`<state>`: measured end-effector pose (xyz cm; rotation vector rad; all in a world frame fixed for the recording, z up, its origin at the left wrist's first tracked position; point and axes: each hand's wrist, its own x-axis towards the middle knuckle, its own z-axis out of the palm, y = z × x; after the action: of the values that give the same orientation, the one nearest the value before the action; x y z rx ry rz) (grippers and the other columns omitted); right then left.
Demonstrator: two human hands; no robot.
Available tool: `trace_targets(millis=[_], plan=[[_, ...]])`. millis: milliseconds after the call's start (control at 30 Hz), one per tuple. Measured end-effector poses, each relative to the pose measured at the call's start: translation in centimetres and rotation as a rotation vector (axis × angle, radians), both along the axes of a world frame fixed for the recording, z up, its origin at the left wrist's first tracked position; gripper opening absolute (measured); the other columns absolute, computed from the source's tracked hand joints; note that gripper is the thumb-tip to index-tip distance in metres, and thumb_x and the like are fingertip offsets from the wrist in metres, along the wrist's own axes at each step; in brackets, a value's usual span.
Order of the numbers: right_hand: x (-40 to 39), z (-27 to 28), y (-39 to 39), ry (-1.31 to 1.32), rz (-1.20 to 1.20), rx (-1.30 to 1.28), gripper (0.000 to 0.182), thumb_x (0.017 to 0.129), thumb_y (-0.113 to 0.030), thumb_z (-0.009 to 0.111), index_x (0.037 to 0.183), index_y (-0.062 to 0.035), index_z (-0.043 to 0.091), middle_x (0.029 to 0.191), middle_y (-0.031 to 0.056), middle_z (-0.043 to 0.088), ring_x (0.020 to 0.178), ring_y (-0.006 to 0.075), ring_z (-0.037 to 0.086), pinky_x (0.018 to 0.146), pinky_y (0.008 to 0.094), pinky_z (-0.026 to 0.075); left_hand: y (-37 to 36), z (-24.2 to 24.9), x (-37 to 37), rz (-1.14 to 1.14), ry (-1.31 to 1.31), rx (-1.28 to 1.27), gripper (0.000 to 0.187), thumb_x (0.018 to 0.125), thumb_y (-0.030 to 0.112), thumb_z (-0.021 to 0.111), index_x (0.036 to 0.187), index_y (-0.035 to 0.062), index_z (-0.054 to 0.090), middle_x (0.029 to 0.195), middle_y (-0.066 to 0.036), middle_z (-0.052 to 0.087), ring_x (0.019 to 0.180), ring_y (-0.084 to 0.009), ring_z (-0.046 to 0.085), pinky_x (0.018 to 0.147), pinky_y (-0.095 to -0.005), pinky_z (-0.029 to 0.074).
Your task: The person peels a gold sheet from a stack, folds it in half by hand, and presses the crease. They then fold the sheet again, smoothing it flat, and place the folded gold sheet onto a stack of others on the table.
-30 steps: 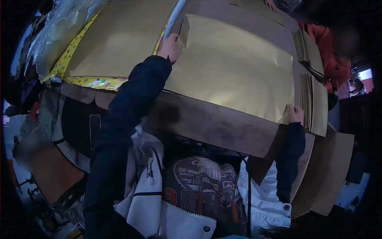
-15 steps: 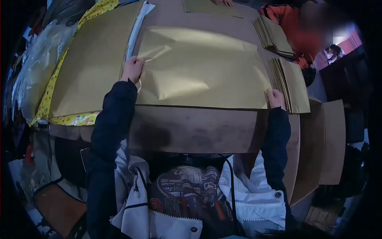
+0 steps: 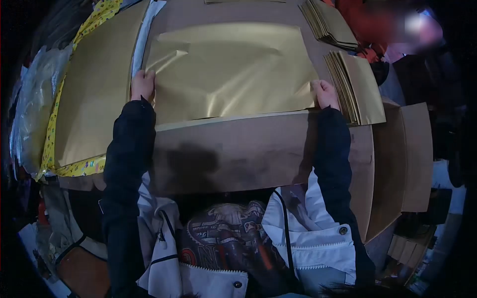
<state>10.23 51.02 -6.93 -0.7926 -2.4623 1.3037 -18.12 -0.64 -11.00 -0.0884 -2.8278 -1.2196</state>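
A gold paper sheet (image 3: pixel 233 69) stretches between my two hands over the cardboard-covered table. My left hand (image 3: pixel 143 85) is closed on its left edge, where creases run inward. At the near right corner my right hand (image 3: pixel 326 94) pinches the sheet, fingers pressed together. Shiny wrinkles cross the middle of the paper, and a pale strip shows along its near edge. Just right of my right hand stands a bundle of folded gold paper (image 3: pixel 365 89). A large pile of flat gold sheets (image 3: pixel 99 84) lies to the left of my left hand.
Yellow patterned wrapping (image 3: pixel 89 166) borders the left pile, with clear plastic (image 3: pixel 37 104) beyond it. Another folded gold bundle (image 3: pixel 330 22) sits at the back right, near a person in red (image 3: pixel 365 20). An open cardboard box (image 3: pixel 417 154) stands at the table's right.
Both hands still grip the sheet. Its near edge has shifted away from me, and a pale strip has appeared along it. The view has shifted; the far person's hand is out of frame.
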Motion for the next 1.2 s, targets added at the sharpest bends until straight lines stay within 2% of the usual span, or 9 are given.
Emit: trace_targets(millis=[100, 200, 300, 333, 400, 433, 533, 733, 1200], plan=[[0.1, 1.1, -0.2, 0.004, 0.065, -0.068, 0.024, 0.093, -0.026, 0.059, 0.084, -0.0041, 0.063, 0.074, -0.0043, 0.057, 0.066, 0.0057, 0.049, 0.061, 0.0238, 0.042, 0.2, 2.2, 1.8, -0.059, -0.137, 0.053, 0.043, 0.085, 0.032, 0.063, 0.106, -0.0054, 0.061, 0.103, -0.027, 0.064, 0.101, -0.0379, 0.061, 0.085, -0.0413, 0.047], [-0.2, 0.1, 1.1, -0.025, 0.100, -0.057, 0.023, 0.092, -0.025, 0.059, 0.086, -0.0035, 0.064, 0.075, -0.0033, 0.058, 0.068, 0.0059, 0.049, 0.062, 0.0234, 0.041, 0.6, 6.5, 5.8, -0.094, 0.014, -0.372, 0.044, 0.083, 0.025, 0.063, 0.118, -0.0023, 0.057, 0.110, -0.024, 0.063, 0.107, -0.0353, 0.060, 0.090, -0.0383, 0.047], [-0.2, 0.0, 1.2, -0.032, 0.101, -0.018, 0.032, 0.089, -0.032, 0.062, 0.085, 0.0002, 0.064, 0.070, 0.0012, 0.058, 0.063, 0.0090, 0.049, 0.058, 0.0262, 0.040, 1.2, 9.4, 9.2, -0.120, 0.042, -0.457, 0.042, 0.082, 0.020, 0.063, 0.120, 0.0031, 0.057, 0.112, -0.019, 0.064, 0.109, -0.0348, 0.059, 0.093, -0.0389, 0.047], [-0.2, -0.1, 1.4, -0.027, 0.081, 0.018, 0.033, 0.089, -0.032, 0.062, 0.085, 0.0004, 0.064, 0.071, 0.0018, 0.058, 0.063, 0.0091, 0.049, 0.058, 0.0259, 0.040, 0.9, 8.1, 8.7, -0.137, 0.157, -0.281, 0.037, 0.083, 0.020, 0.061, 0.117, 0.0044, 0.058, 0.109, -0.019, 0.065, 0.105, -0.0344, 0.060, 0.090, -0.0398, 0.047], [-0.1, 0.9, 1.9, -0.204, 0.081, 0.003, 0.032, 0.089, -0.032, 0.062, 0.086, 0.0003, 0.064, 0.072, 0.0033, 0.059, 0.065, 0.0093, 0.050, 0.060, 0.0257, 0.041, 1.3, 9.2, 10.2, -0.050, 0.077, -0.422, 0.035, 0.085, 0.016, 0.057, 0.117, 0.0032, 0.056, 0.105, -0.023, 0.064, 0.101, -0.0376, 0.061, 0.089, -0.0412, 0.047], [-0.3, 0.0, 2.4, -0.146, 0.085, -0.020, 0.031, 0.089, -0.031, 0.062, 0.086, -0.0002, 0.064, 0.075, 0.0022, 0.059, 0.068, 0.0088, 0.050, 0.062, 0.0251, 0.041, 0.5, 7.7, 8.9, -0.125, 0.068, -0.244, 0.035, 0.087, 0.013, 0.052, 0.120, 0.0030, 0.053, 0.102, -0.027, 0.063, 0.099, -0.0413, 0.060, 0.088, -0.0442, 0.047], [-0.3, -1.2, 2.9, -0.010, 0.122, -0.093, 0.029, 0.091, -0.031, 0.063, 0.077, -0.0053, 0.060, 0.068, -0.0033, 0.053, 0.059, 0.0062, 0.045, 0.052, 0.0228, 0.034, -0.1, 6.9, 8.9, -0.139, 0.102, -0.317, 0.032, 0.088, 0.010, 0.047, 0.119, 0.0024, 0.051, 0.103, -0.028, 0.062, 0.099, -0.0433, 0.060, 0.085, -0.0487, 0.046], [0.0, -1.6, 3.8, -0.045, 0.109, -0.057, 0.030, 0.091, -0.029, 0.061, 0.091, 0.0007, 0.066, 0.080, -0.0005, 0.060, 0.071, 0.0081, 0.051, 0.064, 0.0250, 0.042, -0.4, 7.8, 8.7, -0.159, 0.015, -0.396, 0.033, 0.085, 0.015, 0.055, 0.117, 0.0057, 0.057, 0.101, -0.024, 0.064, 0.097, -0.0400, 0.061, 0.084, -0.0456, 0.048], [0.0, -2.5, 5.0, -0.062, 0.079, -0.105, 0.029, 0.091, -0.028, 0.061, 0.085, 0.0006, 0.064, 0.079, 0.0022, 0.061, 0.074, 0.0114, 0.052, 0.069, 0.0277, 0.042, -0.1, 8.8, 9.1, -0.157, 0.012, -0.451, 0.022, 0.089, 0.023, 0.050, 0.103, 0.0100, 0.061, 0.084, -0.016, 0.067, 0.080, -0.0360, 0.066, 0.074, -0.0442, 0.051]])
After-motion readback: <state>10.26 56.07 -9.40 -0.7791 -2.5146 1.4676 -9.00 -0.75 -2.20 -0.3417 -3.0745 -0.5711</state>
